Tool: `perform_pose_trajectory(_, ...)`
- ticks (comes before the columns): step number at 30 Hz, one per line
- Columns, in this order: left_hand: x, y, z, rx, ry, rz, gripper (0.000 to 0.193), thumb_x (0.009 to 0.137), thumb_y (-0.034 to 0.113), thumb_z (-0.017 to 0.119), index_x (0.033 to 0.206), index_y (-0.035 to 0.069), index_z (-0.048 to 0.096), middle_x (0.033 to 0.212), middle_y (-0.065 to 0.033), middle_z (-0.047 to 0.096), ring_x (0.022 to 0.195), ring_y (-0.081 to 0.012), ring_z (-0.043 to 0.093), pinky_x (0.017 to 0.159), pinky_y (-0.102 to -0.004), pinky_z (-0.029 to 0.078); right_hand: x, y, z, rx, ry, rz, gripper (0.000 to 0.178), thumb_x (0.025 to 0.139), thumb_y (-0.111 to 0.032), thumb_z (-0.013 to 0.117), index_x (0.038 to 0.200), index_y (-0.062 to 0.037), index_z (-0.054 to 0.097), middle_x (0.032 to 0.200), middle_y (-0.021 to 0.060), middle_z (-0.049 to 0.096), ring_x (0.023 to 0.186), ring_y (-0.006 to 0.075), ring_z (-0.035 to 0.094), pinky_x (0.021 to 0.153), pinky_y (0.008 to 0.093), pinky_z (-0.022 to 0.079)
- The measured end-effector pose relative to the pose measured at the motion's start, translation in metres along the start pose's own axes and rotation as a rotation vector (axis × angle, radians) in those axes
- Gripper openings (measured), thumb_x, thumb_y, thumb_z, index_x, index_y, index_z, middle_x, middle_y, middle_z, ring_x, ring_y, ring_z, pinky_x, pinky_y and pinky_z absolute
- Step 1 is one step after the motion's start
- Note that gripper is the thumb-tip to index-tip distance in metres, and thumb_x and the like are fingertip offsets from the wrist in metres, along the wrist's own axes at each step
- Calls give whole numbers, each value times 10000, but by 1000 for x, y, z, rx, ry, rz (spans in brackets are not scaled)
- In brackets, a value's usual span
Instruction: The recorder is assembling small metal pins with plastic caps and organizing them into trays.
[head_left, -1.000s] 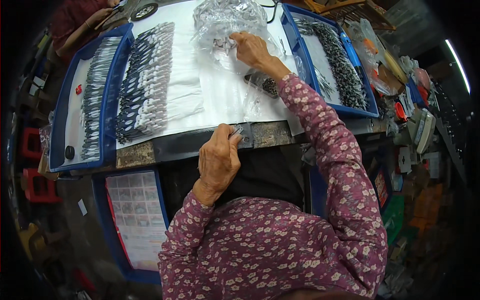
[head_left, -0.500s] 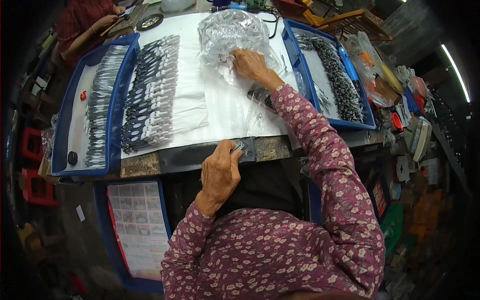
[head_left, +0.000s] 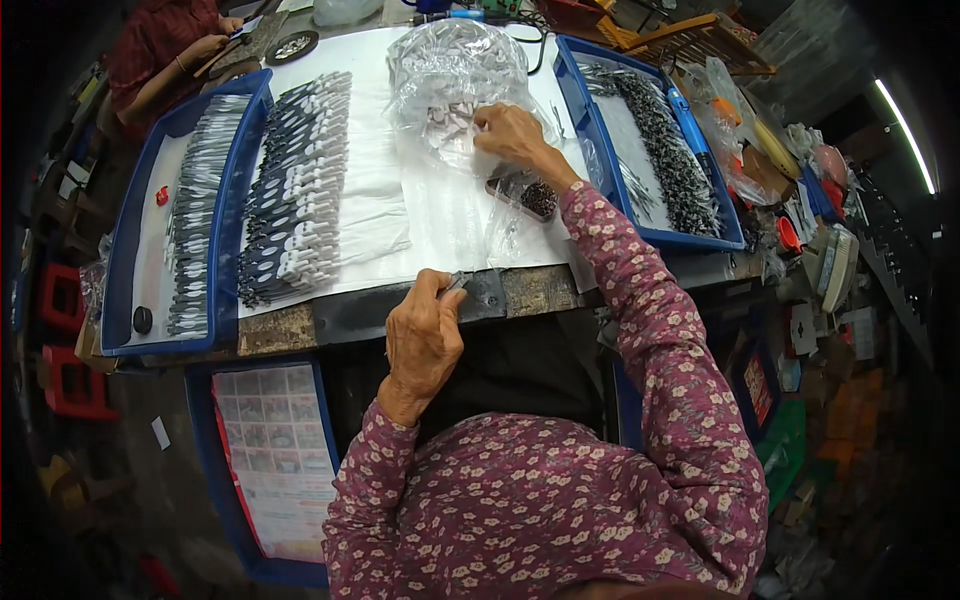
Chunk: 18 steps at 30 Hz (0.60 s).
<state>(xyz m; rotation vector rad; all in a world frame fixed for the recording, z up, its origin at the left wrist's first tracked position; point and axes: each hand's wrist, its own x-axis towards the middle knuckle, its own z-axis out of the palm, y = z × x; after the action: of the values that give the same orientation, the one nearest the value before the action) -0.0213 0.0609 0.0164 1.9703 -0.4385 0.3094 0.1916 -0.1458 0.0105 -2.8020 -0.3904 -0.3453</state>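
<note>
My left hand [head_left: 423, 330] is at the table's front edge, thumb and forefinger pinching a small silvery metal piece [head_left: 456, 284]. Over the mouth of a clear plastic bag [head_left: 455, 60] is my right hand [head_left: 515, 138], its fingers curled together; whatever is in them is hidden. Small pale parts [head_left: 450, 120] show in the bag's opening beside those fingers. Just nearer than my right wrist, a small container of dark bits [head_left: 538, 198] sits partly under clear plastic. To the left, black-and-white handled pieces [head_left: 300, 190] lie in a long overlapping row on white sheeting [head_left: 385, 180].
A blue tray [head_left: 230, 215] of slim grey pieces stands at the left. Another blue tray [head_left: 600, 140] at the right holds dark and silvery pieces, with a blue pen-shaped tool [head_left: 690, 125] along it. A co-worker's hand [head_left: 205, 48] shows at far left, near a round dish [head_left: 292, 46].
My right hand has drawn back slightly right from the bag's opening, exposing the pale parts and the container of dark bits. My left hand has shifted slightly left, still pinching the metal piece.
</note>
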Motion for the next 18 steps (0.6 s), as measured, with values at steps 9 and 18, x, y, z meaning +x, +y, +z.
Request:
perform_pose_trajectory(9, 2, 3, -4, -26, 54, -13, 71, 794, -3, 532, 843, -35, 491, 669, -183, 545, 555, -314, 556, 507, -348, 426, -74, -46, -58, 886, -112, 67, 234, 754, -222, 635, 835, -8, 589, 657, 35, 569, 594, 98, 564, 473, 213, 428)
perform_pose_trajectory(18, 6, 5, 1, -15, 17, 0, 76, 783, -9, 533, 842, -34, 492, 656, -179, 540, 538, -308, 547, 497, -342, 415, -142, -74, -51, 1413, -125, 222, 139, 797, -111, 643, 851, -9, 565, 679, 76, 620, 502, 69, 534, 420, 161, 381)
